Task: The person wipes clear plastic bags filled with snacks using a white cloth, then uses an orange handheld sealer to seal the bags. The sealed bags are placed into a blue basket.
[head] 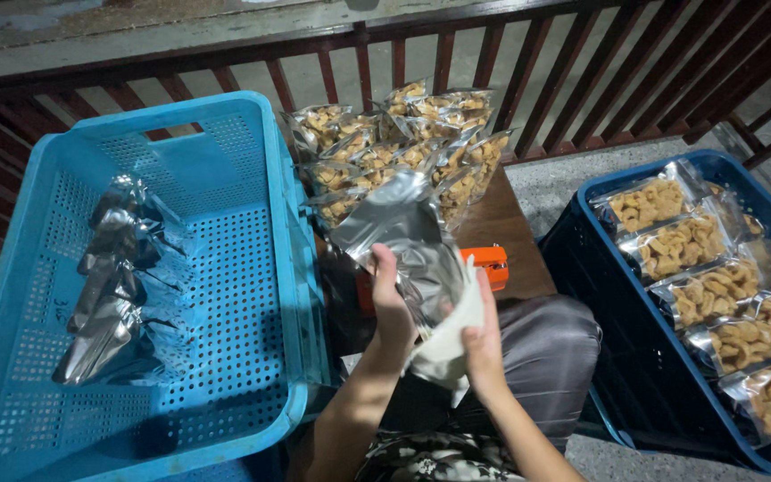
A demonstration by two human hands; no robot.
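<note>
My left hand (392, 308) grips a silver foil snack packet (403, 234) at its lower left edge, holding it upright over my lap. My right hand (484, 344) holds a white cloth (451, 344) pressed against the packet's lower right side. Just behind the packet an orange stapler-like tool (491, 265) lies on a small brown wooden table (503, 228).
A light blue crate (252, 295) on my left holds several silver packets (113, 286) in a row. A pile of filled snack packets (403, 143) sits on the table. A dark blue crate (617, 357) on my right holds more snack packets (716, 295). A red-brown railing (528, 54) runs behind.
</note>
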